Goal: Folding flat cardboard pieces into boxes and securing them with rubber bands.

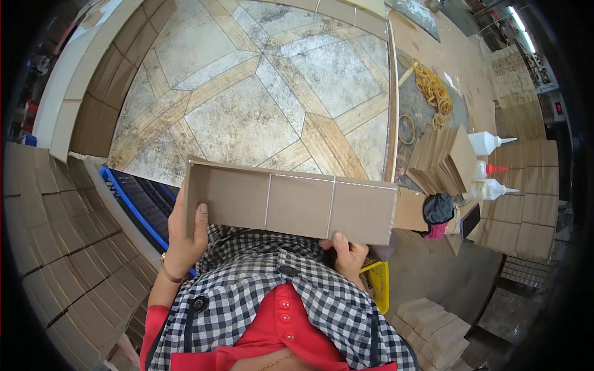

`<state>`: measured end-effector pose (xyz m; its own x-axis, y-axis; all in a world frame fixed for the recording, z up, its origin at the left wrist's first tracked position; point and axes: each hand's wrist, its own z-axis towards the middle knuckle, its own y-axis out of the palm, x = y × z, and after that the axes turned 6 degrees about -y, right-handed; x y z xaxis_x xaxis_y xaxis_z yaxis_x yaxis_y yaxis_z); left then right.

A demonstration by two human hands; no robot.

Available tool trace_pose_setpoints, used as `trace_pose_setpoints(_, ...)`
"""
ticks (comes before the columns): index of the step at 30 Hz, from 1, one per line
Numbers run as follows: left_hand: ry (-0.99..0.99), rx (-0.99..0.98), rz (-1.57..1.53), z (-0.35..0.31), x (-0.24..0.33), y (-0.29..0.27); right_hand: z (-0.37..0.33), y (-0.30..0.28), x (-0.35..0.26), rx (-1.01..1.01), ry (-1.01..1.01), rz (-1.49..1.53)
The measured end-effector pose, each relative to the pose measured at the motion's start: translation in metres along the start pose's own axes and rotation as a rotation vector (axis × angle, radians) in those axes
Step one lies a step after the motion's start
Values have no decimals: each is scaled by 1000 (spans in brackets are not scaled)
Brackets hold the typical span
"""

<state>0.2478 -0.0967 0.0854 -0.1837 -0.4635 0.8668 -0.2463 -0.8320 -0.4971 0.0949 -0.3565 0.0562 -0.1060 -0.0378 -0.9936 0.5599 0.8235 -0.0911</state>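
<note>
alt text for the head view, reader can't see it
A person's left hand and right hand hold a long brown cardboard piece before a patterned tabletop. Yellow bands and white bottles sit at right, with stacked cardboard on both sides.

The left hand (187, 241) has its fingers partly hidden behind the cardboard tray (300, 207); some of the right hand (349, 255) is covered too. The yellow basket (382, 287) sits half-hidden. The red shirt (288, 315) runs off the lower edge.
</note>
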Motion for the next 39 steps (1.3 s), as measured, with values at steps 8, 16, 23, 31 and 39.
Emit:
trace_pose_setpoints(8, 189, 3, 40, 46, 25, 54, 67, 27, -83, -177, -602, -325)
trace_pose_setpoints(16, 273, 27, 8, 78, 35, 84, 103, 35, -93, -123, -862, -532)
trace_pose_setpoints(23, 262, -26, 43, 76, 31, 84, 105, 36, -77, -324, -718, -540)
trace_pose_setpoints(31, 265, -420, -328, 85, 30, 56, 114, 43, -87, -393, -804, -809)
trace_pose_setpoints(39, 504, -316, 15, 87, 24, 41, 144, 4, -85, -273, -680, -442)
